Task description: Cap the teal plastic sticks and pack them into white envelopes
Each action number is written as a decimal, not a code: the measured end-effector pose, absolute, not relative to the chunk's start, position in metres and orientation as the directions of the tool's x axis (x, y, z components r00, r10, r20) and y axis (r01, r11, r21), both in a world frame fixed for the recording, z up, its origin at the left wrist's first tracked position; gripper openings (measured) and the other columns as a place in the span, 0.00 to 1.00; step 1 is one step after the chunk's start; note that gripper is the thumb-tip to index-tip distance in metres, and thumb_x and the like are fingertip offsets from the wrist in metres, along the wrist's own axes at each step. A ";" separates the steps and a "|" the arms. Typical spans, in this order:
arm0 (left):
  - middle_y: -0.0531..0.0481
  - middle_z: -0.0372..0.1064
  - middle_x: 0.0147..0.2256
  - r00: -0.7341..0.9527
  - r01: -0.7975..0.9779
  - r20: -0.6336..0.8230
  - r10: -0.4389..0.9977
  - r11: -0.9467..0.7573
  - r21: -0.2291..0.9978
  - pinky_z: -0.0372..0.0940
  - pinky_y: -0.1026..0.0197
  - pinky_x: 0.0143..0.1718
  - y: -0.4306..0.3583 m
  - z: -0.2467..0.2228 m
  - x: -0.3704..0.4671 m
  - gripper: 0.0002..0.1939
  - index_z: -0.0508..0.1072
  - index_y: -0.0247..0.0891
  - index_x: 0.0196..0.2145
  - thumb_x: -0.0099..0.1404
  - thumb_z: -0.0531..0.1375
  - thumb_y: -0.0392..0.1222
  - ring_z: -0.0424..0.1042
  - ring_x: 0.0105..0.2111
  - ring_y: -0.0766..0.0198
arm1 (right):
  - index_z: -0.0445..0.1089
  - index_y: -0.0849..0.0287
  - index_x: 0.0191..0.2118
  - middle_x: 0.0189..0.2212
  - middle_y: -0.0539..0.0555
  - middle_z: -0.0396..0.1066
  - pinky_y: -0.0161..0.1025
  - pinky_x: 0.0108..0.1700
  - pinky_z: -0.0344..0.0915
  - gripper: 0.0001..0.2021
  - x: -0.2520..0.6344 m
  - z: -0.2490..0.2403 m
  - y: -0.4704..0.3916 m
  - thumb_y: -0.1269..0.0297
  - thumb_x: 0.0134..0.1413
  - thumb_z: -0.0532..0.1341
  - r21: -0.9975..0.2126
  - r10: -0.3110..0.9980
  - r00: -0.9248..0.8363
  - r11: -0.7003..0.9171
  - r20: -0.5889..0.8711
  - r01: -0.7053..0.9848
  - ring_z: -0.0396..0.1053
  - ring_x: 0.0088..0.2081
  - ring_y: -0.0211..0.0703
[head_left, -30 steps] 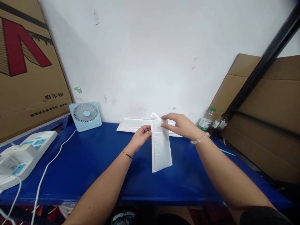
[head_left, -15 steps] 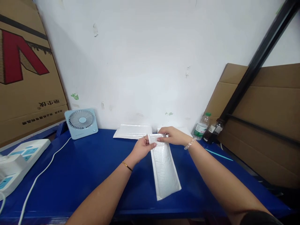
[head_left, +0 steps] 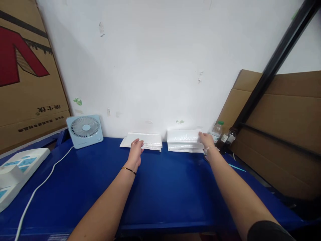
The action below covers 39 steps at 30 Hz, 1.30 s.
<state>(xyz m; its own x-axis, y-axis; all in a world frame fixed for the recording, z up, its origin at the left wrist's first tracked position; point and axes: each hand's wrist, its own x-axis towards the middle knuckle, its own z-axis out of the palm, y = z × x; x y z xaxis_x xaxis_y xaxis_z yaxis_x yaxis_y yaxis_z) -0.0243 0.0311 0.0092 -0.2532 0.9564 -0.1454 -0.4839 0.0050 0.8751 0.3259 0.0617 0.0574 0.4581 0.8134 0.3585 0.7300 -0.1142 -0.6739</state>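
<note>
Two stacks of white padded envelopes lie at the back of the blue table, against the wall. My left hand (head_left: 137, 147) is on the front edge of the left stack (head_left: 150, 138), its fingers bent; whether they pinch an envelope is hard to tell. At the right stack, my right hand (head_left: 206, 139) has its fingers closed on the right end of the top white envelope (head_left: 184, 135). More white envelopes show beneath that one.
A light blue fan (head_left: 86, 129) stands at the back left, near a white power strip (head_left: 23, 167) with a cable. Bottles (head_left: 227, 136), a thin teal strip (head_left: 237, 167) and cardboard (head_left: 283, 134) are at the right. The blue table (head_left: 160, 201) spans the front.
The white envelope held by both hands has moved to the right stack. My left hand has let go of it and moved left to the other stack; my right hand has moved right.
</note>
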 end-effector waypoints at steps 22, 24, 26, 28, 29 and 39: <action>0.46 0.67 0.36 0.113 -0.705 -0.396 0.911 0.355 0.614 0.66 0.62 0.37 0.039 -0.010 -0.015 0.07 0.64 0.37 0.32 0.59 0.59 0.40 0.73 0.36 0.63 | 0.70 0.63 0.42 0.39 0.63 0.73 0.43 0.43 0.60 0.13 0.163 0.018 0.055 0.70 0.59 0.49 0.055 0.861 -0.369 0.374 0.351 0.926 0.69 0.41 0.51; 0.47 0.68 0.37 0.149 -0.730 -0.342 0.928 0.337 0.594 0.66 0.61 0.39 0.035 -0.007 -0.012 0.10 0.65 0.38 0.34 0.58 0.61 0.44 0.72 0.38 0.62 | 0.69 0.59 0.45 0.40 0.60 0.73 0.41 0.42 0.63 0.14 0.173 0.018 0.037 0.69 0.60 0.49 -0.047 0.817 -0.390 0.450 0.426 0.892 0.71 0.41 0.48; 0.48 0.69 0.36 0.163 -0.780 -0.267 0.950 0.290 0.555 0.67 0.59 0.40 0.030 -0.005 -0.008 0.11 0.66 0.40 0.36 0.59 0.60 0.46 0.72 0.39 0.61 | 0.69 0.56 0.47 0.42 0.57 0.73 0.40 0.44 0.65 0.15 0.187 0.016 0.015 0.69 0.60 0.49 -0.130 0.725 -0.491 0.614 0.483 0.778 0.71 0.43 0.45; 0.49 0.70 0.36 0.143 -0.831 -0.202 0.969 0.229 0.507 0.67 0.58 0.41 0.027 -0.003 -0.004 0.11 0.67 0.40 0.38 0.58 0.60 0.46 0.72 0.38 0.60 | 0.69 0.54 0.48 0.46 0.56 0.73 0.42 0.46 0.67 0.15 0.201 0.012 -0.006 0.68 0.59 0.50 -0.135 0.604 -0.619 0.761 0.501 0.634 0.71 0.45 0.45; 0.49 0.70 0.35 0.111 -0.853 -0.200 0.974 0.196 0.484 0.67 0.58 0.41 0.026 -0.003 -0.002 0.11 0.67 0.39 0.38 0.58 0.60 0.45 0.72 0.37 0.60 | 0.68 0.53 0.49 0.47 0.56 0.72 0.43 0.47 0.67 0.15 0.209 0.009 -0.015 0.69 0.59 0.51 -0.128 0.557 -0.670 0.806 0.490 0.577 0.70 0.47 0.45; 0.52 0.70 0.39 -0.264 -0.706 0.240 0.934 -0.357 0.612 0.63 0.59 0.48 0.005 0.027 -0.004 0.28 0.65 0.45 0.52 0.53 0.66 0.40 0.71 0.44 0.62 | 0.47 0.54 0.65 0.62 0.60 0.51 0.53 0.60 0.56 0.43 0.252 -0.017 -0.024 0.57 0.44 0.66 -0.446 0.808 -0.506 0.588 0.300 0.674 0.54 0.61 0.54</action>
